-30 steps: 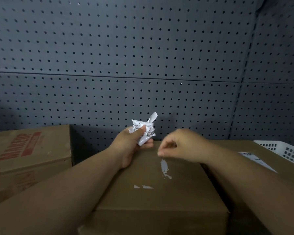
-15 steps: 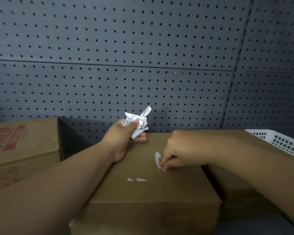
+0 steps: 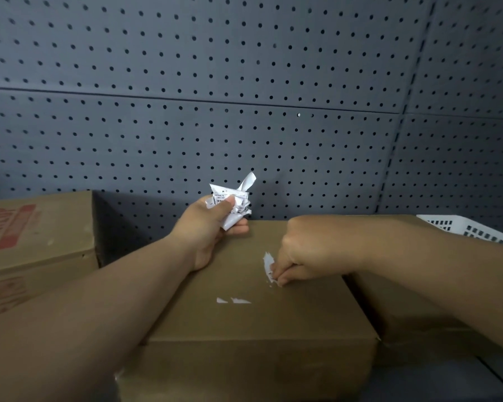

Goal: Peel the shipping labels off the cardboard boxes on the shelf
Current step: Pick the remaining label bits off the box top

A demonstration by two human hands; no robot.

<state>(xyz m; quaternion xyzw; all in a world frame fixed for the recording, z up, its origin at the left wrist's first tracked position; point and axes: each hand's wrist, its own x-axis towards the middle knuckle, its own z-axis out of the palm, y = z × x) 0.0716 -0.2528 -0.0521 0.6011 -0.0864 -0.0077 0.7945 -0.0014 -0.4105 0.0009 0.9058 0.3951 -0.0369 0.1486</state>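
Atop the brown box point(image 3: 244, 323) cling ragged white label scraps point(image 3: 267, 262)

Three cardboard boxes point(image 3: 41, 242) point(image 3: 244, 323) point(image 3: 395, 311), one crumpled label wad point(image 3: 233, 202), three white label scraps point(image 3: 268, 261) point(image 3: 221, 300) point(image 3: 241, 300), one white basket point(image 3: 459, 226), two hands point(image 3: 206, 227) point(image 3: 305, 253).

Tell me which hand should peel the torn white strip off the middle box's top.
Right. The right hand has its fingers at the lower end of the white label strip on the middle box, seemingly pinching it. The left hand is occupied, gripping a crumpled label wad.
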